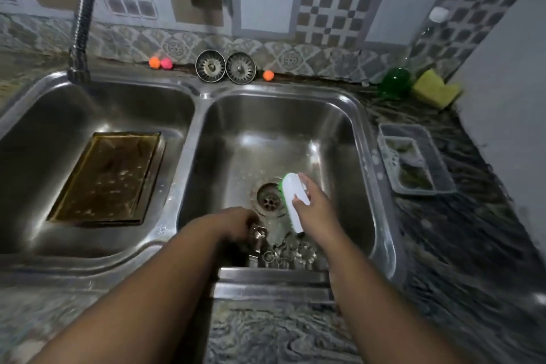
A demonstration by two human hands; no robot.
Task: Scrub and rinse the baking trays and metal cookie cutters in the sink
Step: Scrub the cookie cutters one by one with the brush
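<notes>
Our left hand [240, 223] grips cookie cutter [258, 235], right hand [313, 205] grips brush [294, 201]; cutter pile [291, 254], dirty tray [107, 179] left.

Two round metal sink strainers [225, 67] lean against the patterned tile wall [339, 9]. Beside them lie small orange and pink balls [160, 63]. On the dark marbled worktop [461, 233] sit a yellow sponge [435, 91], a green glass bottle [396, 81] and a grey plastic container [415, 158].

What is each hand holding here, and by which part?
The right hand grips the white scrub brush around the middle of its back. The left hand pinches a metal cookie cutter; which part of it cannot be told.
</notes>
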